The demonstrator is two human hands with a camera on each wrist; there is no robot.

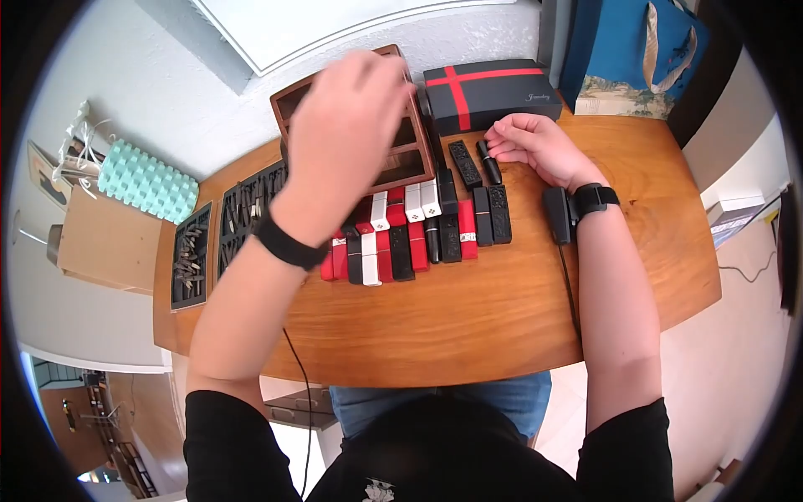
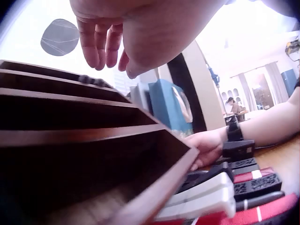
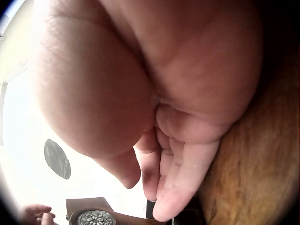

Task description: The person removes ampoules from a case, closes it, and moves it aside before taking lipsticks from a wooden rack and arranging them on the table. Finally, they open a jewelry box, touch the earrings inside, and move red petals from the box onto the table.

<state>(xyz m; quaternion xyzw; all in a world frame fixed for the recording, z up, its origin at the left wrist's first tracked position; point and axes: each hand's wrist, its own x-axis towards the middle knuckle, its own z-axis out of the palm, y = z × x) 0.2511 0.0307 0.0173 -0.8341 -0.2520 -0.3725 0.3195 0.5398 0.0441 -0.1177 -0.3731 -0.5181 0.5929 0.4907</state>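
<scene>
Above the wooden compartment box (image 1: 391,177), my left hand (image 1: 347,117) hangs with relaxed fingers; the left wrist view shows this hand (image 2: 150,33) over the box's dividers (image 2: 75,98), with nothing visible in it. Small dark round items (image 2: 93,81) show at the box's far side. My right hand (image 1: 535,146) rests on the table beside a black tube (image 1: 490,164), its fingertips close to the tube; whether they touch is unclear. Loosely bent fingers show on this hand (image 3: 173,159) in the right wrist view. Red, white and black small boxes (image 1: 402,253) stand in rows before the wooden box.
A black gift box with red ribbon (image 1: 502,90) and a blue bag (image 1: 627,58) are at the back right. Trays of dark tubes (image 1: 191,258) lie left, near a mint roller (image 1: 149,181). A cable (image 1: 567,280) runs by my right forearm.
</scene>
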